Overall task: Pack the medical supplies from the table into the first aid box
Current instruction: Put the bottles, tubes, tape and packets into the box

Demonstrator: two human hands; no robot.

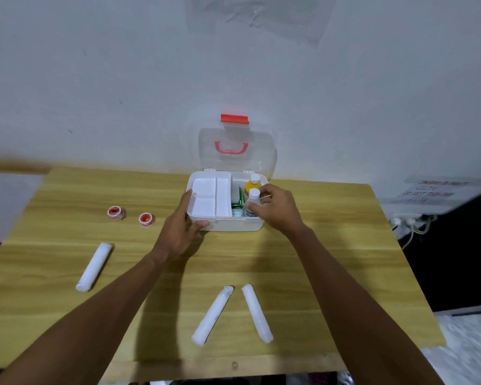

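Note:
The white first aid box (pixel 235 224) stands open at the far middle of the wooden table (pixel 303 262), its clear lid (pixel 261 151) upright against the wall. A white inner tray (pixel 206 200) fills its left half. My left hand (pixel 182 229) grips the box's front left corner. My right hand (pixel 277 208) holds a small white-capped bottle (pixel 252 200) upright in the box's right side, in front of a yellow bottle (pixel 252 184) and beside green packets (pixel 238 202). Three white wrapped rolls (pixel 95 266) (pixel 213 315) (pixel 257 312) and two red tape rolls (pixel 115 212) (pixel 146 218) lie on the table.
A white wall rises right behind the box. To the right of the table are a power strip with cables (pixel 408 220) and a dark surface. The table's front edge (pixel 233 365) is close to my body.

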